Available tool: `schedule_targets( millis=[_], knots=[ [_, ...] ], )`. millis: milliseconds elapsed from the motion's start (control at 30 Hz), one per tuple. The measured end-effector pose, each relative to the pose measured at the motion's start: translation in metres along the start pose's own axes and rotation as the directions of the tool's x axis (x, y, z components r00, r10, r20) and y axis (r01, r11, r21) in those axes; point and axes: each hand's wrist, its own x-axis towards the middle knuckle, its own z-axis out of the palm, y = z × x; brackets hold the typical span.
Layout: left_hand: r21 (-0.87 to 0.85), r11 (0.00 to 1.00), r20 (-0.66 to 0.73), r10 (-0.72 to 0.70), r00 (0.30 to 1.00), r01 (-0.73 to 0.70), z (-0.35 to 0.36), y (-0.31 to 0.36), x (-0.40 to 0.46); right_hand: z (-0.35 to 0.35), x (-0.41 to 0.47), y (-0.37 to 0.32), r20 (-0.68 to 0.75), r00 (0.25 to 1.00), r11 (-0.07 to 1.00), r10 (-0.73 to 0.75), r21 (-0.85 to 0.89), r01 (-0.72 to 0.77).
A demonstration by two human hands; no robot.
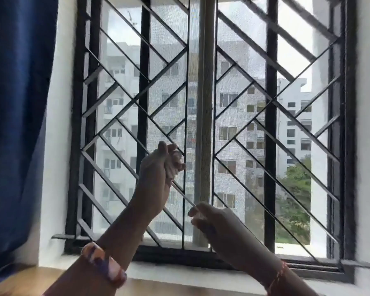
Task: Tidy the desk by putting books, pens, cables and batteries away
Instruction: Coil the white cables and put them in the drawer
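Item: cable coiling, in progress. Tabletop (41,280): a wooden strip at the bottom edge, below the raised forearms. Bracelet (104,264) on the left wrist. Right hand (209,218): fingers pinching a thin pale cable (183,194). Left hand (160,167): raised, fingers curled round what appears to be gathered loops of that cable, which runs taut between the two hands. Judgement: feed even slack from the right, keep loops equal, avoid twisting. Beyond: window grille (222,124), blue curtain (15,103), buildings outside.
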Motion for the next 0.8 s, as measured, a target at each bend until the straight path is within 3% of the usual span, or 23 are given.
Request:
schedule_targets(
  millis=[33,67,100,133,167,233,300,400,467,533,600,667,700,733,800],
  knots=[
    [0.32,0.94,0.026,0.119,0.993,-0.121,-0.005,-0.007,0.002,-0.003,-0.001,-0.005,0.018,1.0,0.997,-0.025,-0.071,0.026],
    [0.577,0.782,0.116,0.208,0.971,-0.236,-0.01,-0.014,0.002,-0.006,-0.002,-0.008,0.021,0.998,0.986,-0.059,-0.154,0.061],
    [0.729,0.616,0.222,0.201,0.954,-0.3,-0.017,-0.021,0.002,-0.011,-0.002,-0.012,0.011,0.994,0.958,-0.11,-0.267,0.109],
    [0.808,0.496,0.313,0.099,0.945,-0.319,-0.022,-0.024,0.0,-0.016,-0.001,-0.012,-0.011,0.98,0.892,-0.197,-0.418,0.174],
    [0.842,0.447,0.371,-0.071,0.926,-0.303,-0.027,-0.027,-0.004,-0.022,0.001,-0.012,-0.035,0.958,0.808,-0.285,-0.547,0.22],
    [0.86,0.478,0.412,-0.443,0.796,-0.179,-0.029,-0.029,-0.014,-0.03,0.004,-0.012,-0.054,0.924,0.671,-0.378,-0.704,0.233],
    [0.835,0.548,0.402,-0.66,0.635,0.042,-0.03,-0.026,-0.023,-0.035,0.004,-0.006,-0.062,0.905,0.557,-0.42,-0.805,0.204],
    [0.627,0.706,0.532,-0.697,0.481,0.329,-0.031,-0.016,-0.032,-0.041,0.002,-0.007,-0.112,0.898,0.521,-0.426,-0.842,0.142],
    [0.474,0.782,0.611,-0.624,0.488,0.405,-0.028,-0.01,-0.036,-0.04,0.002,-0.007,-0.161,0.879,0.557,-0.449,-0.82,0.134],
    [0.379,0.847,0.644,-0.53,0.551,0.373,-0.022,-0.007,-0.037,-0.036,0.002,-0.011,-0.273,0.864,0.744,-0.423,-0.648,0.16],
    [0.299,0.886,0.668,-0.46,0.585,0.354,-0.017,-0.005,-0.036,-0.032,0.001,-0.016,-0.393,0.872,0.939,-0.292,-0.293,0.182],
    [0.243,0.908,0.698,-0.408,0.588,0.342,-0.015,-0.004,-0.037,-0.024,0.002,-0.022,-0.416,0.901,0.989,-0.124,0.02,0.145],
    [0.215,0.91,0.696,-0.397,0.599,0.353,-0.015,-0.004,-0.037,-0.021,0.003,-0.025,-0.373,0.928,0.973,-0.01,0.21,0.095],
    [0.19,0.906,0.68,-0.4,0.615,0.379,-0.015,-0.004,-0.037,-0.019,0.003,-0.031,-0.286,0.952,0.89,0.11,0.455,0.033],
    [0.152,0.882,0.604,-0.44,0.664,0.447,-0.018,-0.006,-0.034,-0.02,0.001,-0.038,-0.058,0.967,0.598,0.249,0.795,-0.106]
  ],
)
